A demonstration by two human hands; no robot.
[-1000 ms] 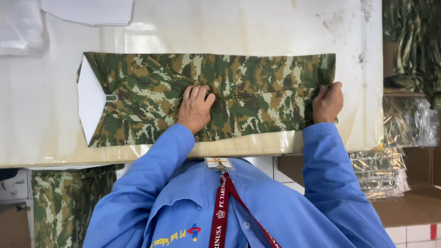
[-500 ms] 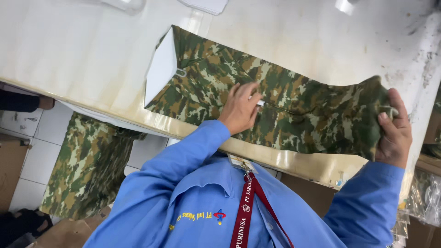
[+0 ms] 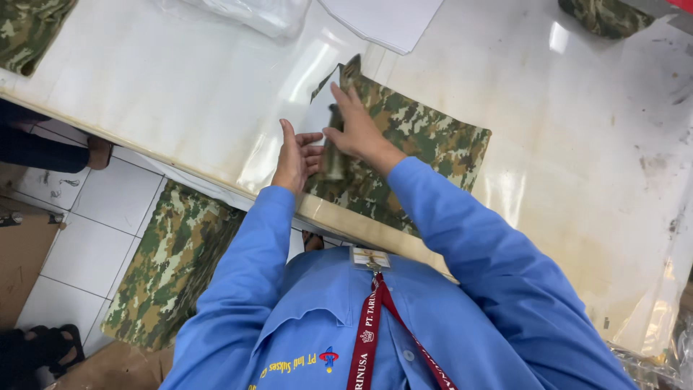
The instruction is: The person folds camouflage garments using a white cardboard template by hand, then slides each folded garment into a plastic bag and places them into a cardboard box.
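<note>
A piece of camouflage cloth [image 3: 433,144] lies folded in half on the white table [image 3: 180,94], close to its near edge. A white card insert [image 3: 321,108] shows at the cloth's left end. My right hand [image 3: 354,130] rests on top of that left end, holding down the layer it folded over. Just left of it, my left hand [image 3: 296,155] has its fingertips closed on the fold at the cloth's edge. Both blue sleeves reach in from below.
More camouflage cloth hangs below the table [image 3: 173,267], with other pieces at the top left [image 3: 29,29] and top right [image 3: 606,14]. A clear plastic bag [image 3: 253,14] and white sheet [image 3: 390,22] lie at the back. Another person's foot [image 3: 97,152] is at left.
My right hand has carried the cloth's right end over to the left end, halving its length. My left hand slid to the left edge. The view swung right and tilted.
</note>
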